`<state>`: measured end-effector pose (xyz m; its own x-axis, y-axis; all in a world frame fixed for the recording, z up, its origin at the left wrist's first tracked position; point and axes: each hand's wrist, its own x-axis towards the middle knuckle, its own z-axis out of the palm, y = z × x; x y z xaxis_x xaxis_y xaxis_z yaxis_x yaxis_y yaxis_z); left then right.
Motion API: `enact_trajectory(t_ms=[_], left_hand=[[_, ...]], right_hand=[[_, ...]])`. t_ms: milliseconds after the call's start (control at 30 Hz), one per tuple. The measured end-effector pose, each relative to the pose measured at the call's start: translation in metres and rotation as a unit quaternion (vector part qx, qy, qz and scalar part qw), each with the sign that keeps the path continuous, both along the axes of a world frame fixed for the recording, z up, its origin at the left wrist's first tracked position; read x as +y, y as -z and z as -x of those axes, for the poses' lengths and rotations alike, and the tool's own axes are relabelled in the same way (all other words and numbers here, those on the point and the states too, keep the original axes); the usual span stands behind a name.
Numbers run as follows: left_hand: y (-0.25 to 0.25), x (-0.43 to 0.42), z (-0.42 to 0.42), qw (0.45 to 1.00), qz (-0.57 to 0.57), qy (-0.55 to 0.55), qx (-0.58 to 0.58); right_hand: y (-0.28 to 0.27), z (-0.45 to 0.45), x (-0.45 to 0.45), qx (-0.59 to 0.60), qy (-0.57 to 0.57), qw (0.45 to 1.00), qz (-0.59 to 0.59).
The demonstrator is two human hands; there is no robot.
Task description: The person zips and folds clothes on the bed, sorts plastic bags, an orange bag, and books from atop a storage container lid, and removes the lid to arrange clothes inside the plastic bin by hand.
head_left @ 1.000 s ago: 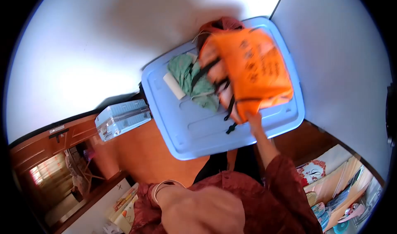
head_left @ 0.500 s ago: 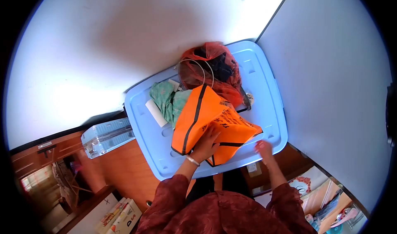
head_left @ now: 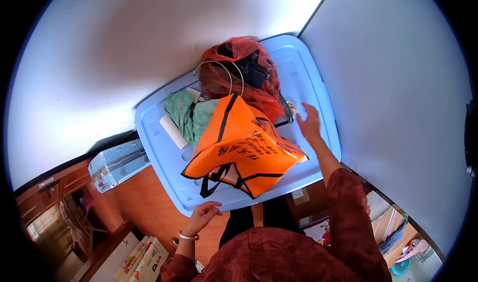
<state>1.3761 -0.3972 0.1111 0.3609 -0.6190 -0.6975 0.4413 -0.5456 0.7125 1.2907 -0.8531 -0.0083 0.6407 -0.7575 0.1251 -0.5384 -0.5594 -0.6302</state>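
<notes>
An orange bag [head_left: 249, 147] with black trim and dark printing lies on the blue plastic lid [head_left: 323, 108]. My left hand [head_left: 203, 216], with a bracelet at the wrist, is off the lid's near edge, fingers apart and holding nothing. Over the lid's right part, my right hand [head_left: 309, 121] is open beside a small round item [head_left: 292, 107]. A red translucent bag [head_left: 244, 73] with dark contents sits behind the orange one. Green patterned cloth [head_left: 183, 113] and a white roll-shaped item [head_left: 173, 131] lie at the left.
White walls [head_left: 388, 83] meet behind the lid. A clear blue-tinted case [head_left: 119, 163] stands at the left. Boxes [head_left: 149, 262] are at the lower left, and shelves with assorted items [head_left: 398, 232] at the lower right. The floor [head_left: 149, 197] is reddish wood.
The orange bag, earlier lifted by my right hand, now lies near the lid's front. My left hand has come out of it and moved down left. My right hand has moved up toward the round item.
</notes>
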Motion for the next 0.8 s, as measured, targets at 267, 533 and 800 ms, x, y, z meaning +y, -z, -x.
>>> enact_trajectory(t_ms=[267, 533, 800], left_hand=[[0.050, 0.053, -0.037, 0.960, -0.042, -0.252, -0.114], [0.145, 0.106, -0.093, 0.846, -0.229, -0.355, -0.326], [0.187, 0.118, -0.139, 0.832, -0.275, -0.368, -0.311]], right_hand=[[-0.004, -0.014, 0.012, 0.061, -0.055, 0.995, 0.049], [0.042, 0.051, -0.088, 0.067, 0.063, 0.971, 0.222], [0.054, 0.044, -0.086, 0.151, 0.106, 0.978, 0.101]])
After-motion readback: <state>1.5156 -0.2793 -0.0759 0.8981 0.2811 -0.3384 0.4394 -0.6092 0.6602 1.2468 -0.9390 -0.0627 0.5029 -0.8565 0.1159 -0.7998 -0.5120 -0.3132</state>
